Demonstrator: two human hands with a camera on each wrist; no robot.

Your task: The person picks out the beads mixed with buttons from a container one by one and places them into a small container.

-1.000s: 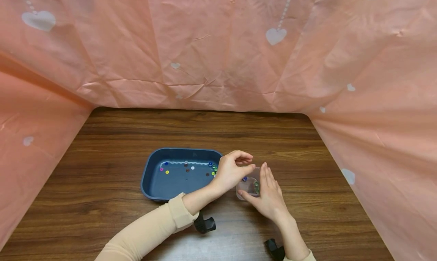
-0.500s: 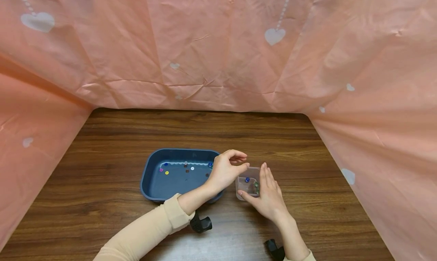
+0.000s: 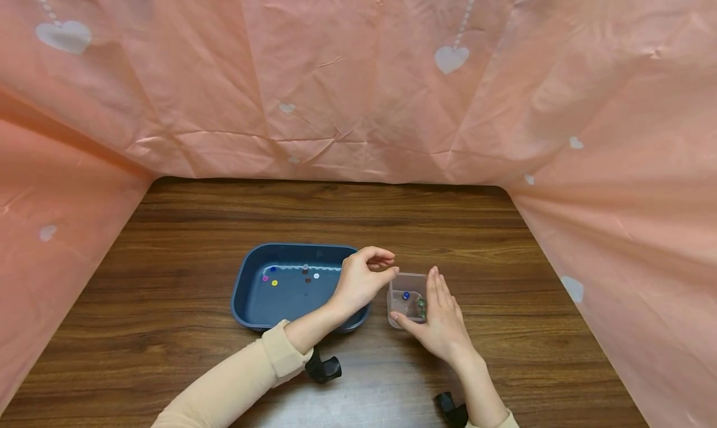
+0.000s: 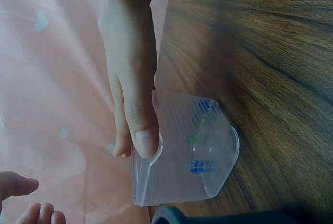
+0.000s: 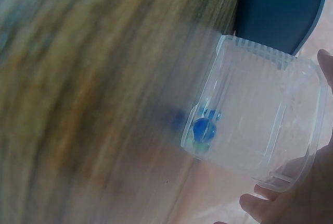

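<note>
My left hand (image 3: pixel 361 283) hovers over the right end of a dark blue tray (image 3: pixel 241 291). Its thumb stands apart from its fingers, and nothing shows between them. To the right is a small clear plastic container (image 4: pixel 177 185), upright on the table. One blue round glassy piece (image 5: pixel 204 129) and a few greenish ones (image 3: pixel 421 307) lie on its bottom. My right hand (image 3: pixel 442 319) rests against the container, straight fingers along its right side and thumb at the near rim. Small coloured button-like pieces, among them a yellow one (image 3: pixel 274 283), are scattered in the tray; my left hand hides its right end.
The wood-grain table (image 3: pixel 224 210) is enclosed by pink curtains (image 3: pixel 358 92) with white hearts at the back and sides. Black wrist mounts (image 3: pixel 323 369) hang below both forearms. The container stands close beside the tray's right end.
My left hand has drawn back leftward from over the container to over the tray. The blue piece in the container has shifted slightly right. My right hand has stayed put.
</note>
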